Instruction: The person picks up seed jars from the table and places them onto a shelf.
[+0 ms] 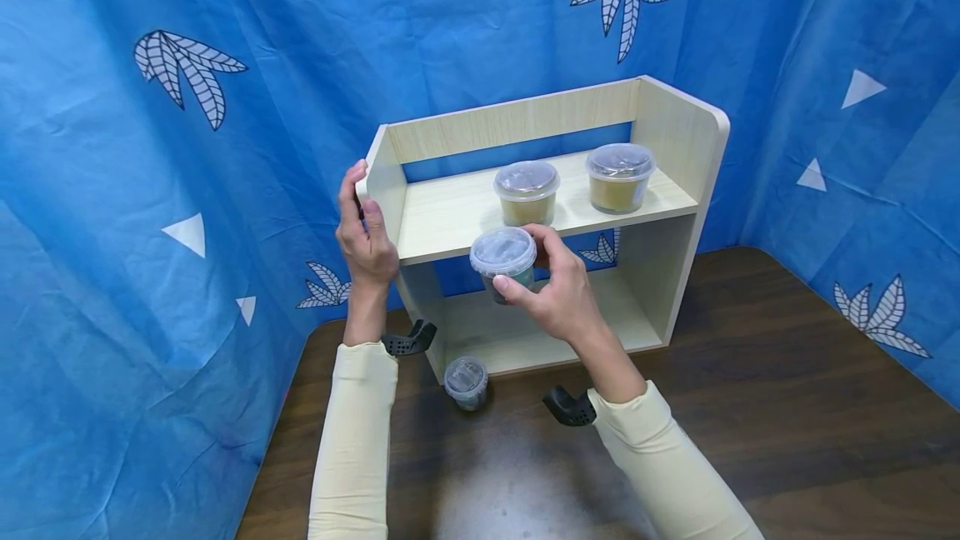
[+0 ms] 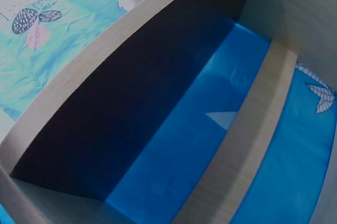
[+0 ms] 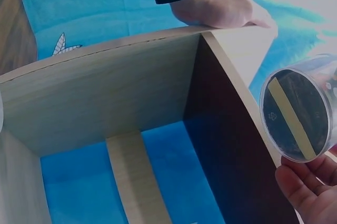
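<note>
My right hand [image 1: 558,286] holds a small lidded plastic tub [image 1: 504,261], dark inside, between thumb and fingers, in front of the upper board's front edge. In the right wrist view the tub's base [image 3: 295,113] faces the camera, with a pale strip across it. My left hand [image 1: 366,232] rests on the left side panel of a pale wooden two-tier shelf [image 1: 682,140], thumb on the near side. On the upper board stand two lidded tubs with yellowish contents, one near the middle [image 1: 527,192] and one at the right [image 1: 619,178].
Another lidded tub [image 1: 467,382], dark and small, stands on the brown wooden table [image 1: 780,373] by the shelf's lower left corner. Blue patterned cloth [image 1: 480,40] hangs behind and at both sides. The shelf's lower compartment [image 1: 525,327] opens toward me.
</note>
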`<control>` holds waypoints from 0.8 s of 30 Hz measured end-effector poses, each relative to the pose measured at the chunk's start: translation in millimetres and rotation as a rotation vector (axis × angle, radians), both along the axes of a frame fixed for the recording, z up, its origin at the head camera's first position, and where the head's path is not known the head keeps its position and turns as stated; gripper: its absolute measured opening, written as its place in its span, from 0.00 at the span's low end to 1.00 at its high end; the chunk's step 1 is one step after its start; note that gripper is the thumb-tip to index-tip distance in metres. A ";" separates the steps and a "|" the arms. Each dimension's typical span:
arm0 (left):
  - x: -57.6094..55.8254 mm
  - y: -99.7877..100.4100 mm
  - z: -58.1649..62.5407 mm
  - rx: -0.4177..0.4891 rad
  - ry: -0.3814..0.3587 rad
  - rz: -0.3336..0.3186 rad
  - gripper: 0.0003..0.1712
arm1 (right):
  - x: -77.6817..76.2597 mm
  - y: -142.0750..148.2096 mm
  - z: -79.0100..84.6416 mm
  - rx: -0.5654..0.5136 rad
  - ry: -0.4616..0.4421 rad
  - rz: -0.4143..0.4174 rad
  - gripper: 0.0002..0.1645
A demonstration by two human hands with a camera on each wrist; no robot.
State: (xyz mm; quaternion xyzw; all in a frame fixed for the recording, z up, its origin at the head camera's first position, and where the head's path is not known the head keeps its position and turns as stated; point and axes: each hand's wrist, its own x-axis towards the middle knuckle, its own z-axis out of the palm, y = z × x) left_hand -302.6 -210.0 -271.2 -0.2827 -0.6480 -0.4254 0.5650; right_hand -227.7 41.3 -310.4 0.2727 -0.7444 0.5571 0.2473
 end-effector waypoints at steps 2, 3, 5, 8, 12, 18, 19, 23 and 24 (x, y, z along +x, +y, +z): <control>0.5 -0.1 0.1 0.000 0.001 -0.004 0.30 | -1.1 -1.6 1.9 -0.006 0.001 0.007 0.40; 0.8 0.1 0.2 0.001 0.001 -0.006 0.30 | -1.7 -2.4 2.7 -0.008 0.001 0.007 0.40; 1.1 0.3 0.3 0.003 0.002 -0.005 0.28 | -3.1 -3.9 4.1 -0.010 0.003 0.009 0.41; 0.6 0.4 0.3 0.004 0.004 -0.004 0.26 | -5.4 -6.2 6.0 -0.007 0.006 0.009 0.41; 0.0 0.1 0.2 0.007 0.000 -0.005 0.27 | -7.3 -9.0 9.4 0.005 0.001 0.014 0.41; 0.4 0.5 -0.1 0.011 0.002 -0.012 0.26 | -8.4 -13.1 16.4 0.028 -0.016 0.012 0.41; 0.5 0.4 0.0 0.011 0.002 -0.012 0.26 | -8.9 -13.7 17.3 0.028 -0.018 0.013 0.41; 0.7 0.5 0.4 0.011 0.004 -0.015 0.27 | -11.0 -15.6 19.2 0.027 -0.019 0.022 0.42; 0.7 0.5 0.5 0.010 0.004 -0.014 0.27 | -11.3 -15.9 19.5 0.026 -0.019 0.025 0.42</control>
